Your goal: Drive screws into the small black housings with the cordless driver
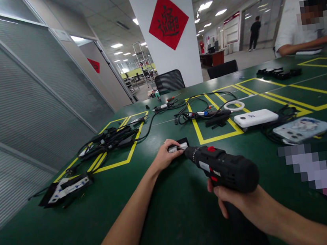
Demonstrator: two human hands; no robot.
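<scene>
My right hand (235, 197) grips the handle of a black cordless drill (225, 166) with red switches. The drill points forward and to the left, its chuck close to the fingertips of my left hand (167, 154). Those fingers close on a small black piece with a silvery-white strip (174, 149), which lies on the green table. Whether the drill's tip touches the piece cannot be made out. My left palm and fingers cover part of it.
Yellow tape marks the green table (163, 218). Black cables (112, 140) lie at left, near a black pouch (66, 190). A white power bank (255, 118), a phone (303, 129) and a white ring (234, 106) lie right. A person (305, 37) sits at the far right.
</scene>
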